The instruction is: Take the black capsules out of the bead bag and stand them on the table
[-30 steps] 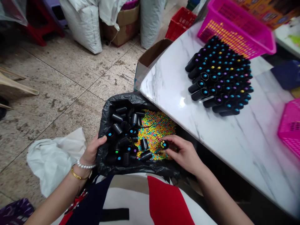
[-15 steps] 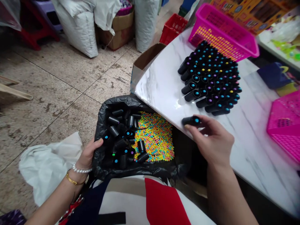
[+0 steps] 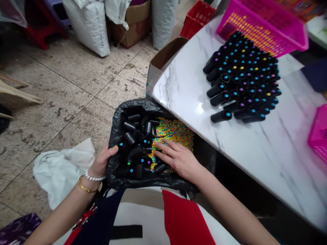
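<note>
A bin lined with a black plastic bag sits at my lap, holding small multicoloured beads and loose black cylinders with coloured dots in their ends. My left hand grips the left rim of the lined bin, thumb over the edge. Over the beads, my right hand reaches in with its fingers stretched out and apart. Its fingertips partly cover one black cylinder beside a lying one. On the white marbled table, a single black cylinder lies at the near side of a packed group of them.
A pink basket stands behind the cylinder group, and another pink basket is at the right. An open cardboard box adjoins the table corner. White sacks and a crumpled white bag lie on the floor.
My right hand lifted a black cylinder from the bin, laid it on the table by the group, let go and returned over the beads. My left hand stayed on the rim.
</note>
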### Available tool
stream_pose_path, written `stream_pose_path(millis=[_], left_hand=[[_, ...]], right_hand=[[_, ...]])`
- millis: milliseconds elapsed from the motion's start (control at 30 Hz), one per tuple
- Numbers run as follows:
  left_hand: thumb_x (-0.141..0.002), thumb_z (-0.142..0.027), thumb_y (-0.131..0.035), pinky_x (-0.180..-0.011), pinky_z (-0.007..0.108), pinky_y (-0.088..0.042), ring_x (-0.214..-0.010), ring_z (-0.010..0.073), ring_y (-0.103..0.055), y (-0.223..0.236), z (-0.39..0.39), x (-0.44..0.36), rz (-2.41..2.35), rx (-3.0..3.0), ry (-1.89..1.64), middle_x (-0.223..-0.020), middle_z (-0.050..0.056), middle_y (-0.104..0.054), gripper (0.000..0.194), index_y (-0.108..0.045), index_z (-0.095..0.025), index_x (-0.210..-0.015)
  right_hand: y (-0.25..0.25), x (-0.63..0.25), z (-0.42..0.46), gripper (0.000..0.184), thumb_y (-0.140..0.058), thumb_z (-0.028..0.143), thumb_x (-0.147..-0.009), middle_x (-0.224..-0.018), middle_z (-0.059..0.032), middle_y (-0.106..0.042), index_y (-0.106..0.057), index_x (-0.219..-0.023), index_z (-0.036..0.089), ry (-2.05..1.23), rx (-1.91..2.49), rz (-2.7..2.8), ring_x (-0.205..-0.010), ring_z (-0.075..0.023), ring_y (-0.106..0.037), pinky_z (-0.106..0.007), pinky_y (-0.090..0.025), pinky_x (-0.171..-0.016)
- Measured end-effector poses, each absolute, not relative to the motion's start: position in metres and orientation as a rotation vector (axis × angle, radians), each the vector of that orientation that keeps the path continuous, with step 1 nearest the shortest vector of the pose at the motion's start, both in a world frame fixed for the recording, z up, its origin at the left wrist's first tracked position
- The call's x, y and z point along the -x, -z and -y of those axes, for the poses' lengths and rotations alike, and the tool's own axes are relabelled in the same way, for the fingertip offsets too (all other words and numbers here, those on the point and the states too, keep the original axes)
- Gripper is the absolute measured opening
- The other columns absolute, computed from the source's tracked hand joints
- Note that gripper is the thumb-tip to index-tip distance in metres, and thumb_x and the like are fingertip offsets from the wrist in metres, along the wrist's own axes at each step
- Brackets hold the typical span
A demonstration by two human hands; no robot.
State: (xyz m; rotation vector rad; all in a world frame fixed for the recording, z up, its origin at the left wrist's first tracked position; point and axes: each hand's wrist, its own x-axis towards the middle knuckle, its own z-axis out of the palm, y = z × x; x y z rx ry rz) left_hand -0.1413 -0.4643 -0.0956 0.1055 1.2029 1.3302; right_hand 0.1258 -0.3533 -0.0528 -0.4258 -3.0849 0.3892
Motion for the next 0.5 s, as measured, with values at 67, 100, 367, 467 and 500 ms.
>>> stream_pose_path(millis=[67, 100, 367, 467, 500], left_hand=[[-0.073, -0.027, -0.072, -0.081, 0.036, -0.056, -0.095, 0.0307, -0.068, 0.095, 0.464, 0.141, -1.201, -0.132, -1.346, -0.099, 0.004, -0.075, 0.047, -0.064, -0.021, -0.119], [-0.073, -0.027, -0.071, -0.081, 0.036, -0.056, -0.095, 0.0305, -0.068, 0.096, 0.464, 0.14, -1.194, -0.136, -1.348, -0.098, 0.004, -0.075, 0.047, -0.064, -0.021, -0.119], [-0.075, -0.031, -0.069, -0.081, 0.038, -0.056, -0.091, 0.0305, -0.069, 0.102, 0.465, 0.142, -1.166, -0.099, -1.315, -0.097, 0.007, -0.075, 0.046, -0.064, -0.018, -0.119], [-0.075, -0.028, -0.069, -0.085, 0.037, -0.055, -0.093, 0.029, -0.069, 0.101, 0.464, 0.143, -1.155, -0.128, -1.332, -0.104, 0.005, -0.074, 0.051, -0.06, -0.021, -0.125], [-0.075, -0.028, -0.07, -0.085, 0.036, -0.055, -0.094, 0.0288, -0.069, 0.1, 0.464, 0.143, -1.158, -0.131, -1.339, -0.105, 0.005, -0.074, 0.052, -0.059, -0.022, -0.126]], right_hand=[[0.059, -0.126, 0.345, 0.036, -0.04, 0.019, -0.096, -0.131, -0.0114, -0.057, -0.054, -0.129, 0.017, -0.457, 0.37, 3.138, -0.118, -0.0259, -0.051, -0.04, -0.049, -0.093], [0.06, -0.128, 0.341, 0.035, -0.04, 0.019, -0.096, -0.126, -0.0125, -0.06, -0.054, -0.128, 0.015, -0.443, 0.409, 3.146, -0.112, -0.0246, -0.053, -0.038, -0.049, -0.092], [0.061, -0.124, 0.347, 0.021, -0.046, 0.015, -0.092, -0.106, -0.0155, -0.064, -0.062, -0.105, 0.014, -0.397, 0.565, 3.192, -0.091, -0.025, -0.059, -0.039, -0.053, -0.081], [0.065, -0.122, 0.353, 0.022, -0.048, 0.015, -0.091, -0.107, -0.013, -0.064, -0.059, -0.11, 0.016, -0.765, 0.666, 2.99, -0.097, -0.0229, -0.06, -0.036, -0.053, -0.083], [0.064, -0.124, 0.353, 0.023, -0.05, 0.016, -0.091, -0.108, -0.0117, -0.064, -0.057, -0.113, 0.017, -0.903, 0.721, 2.867, -0.099, -0.0216, -0.06, -0.035, -0.052, -0.085]])
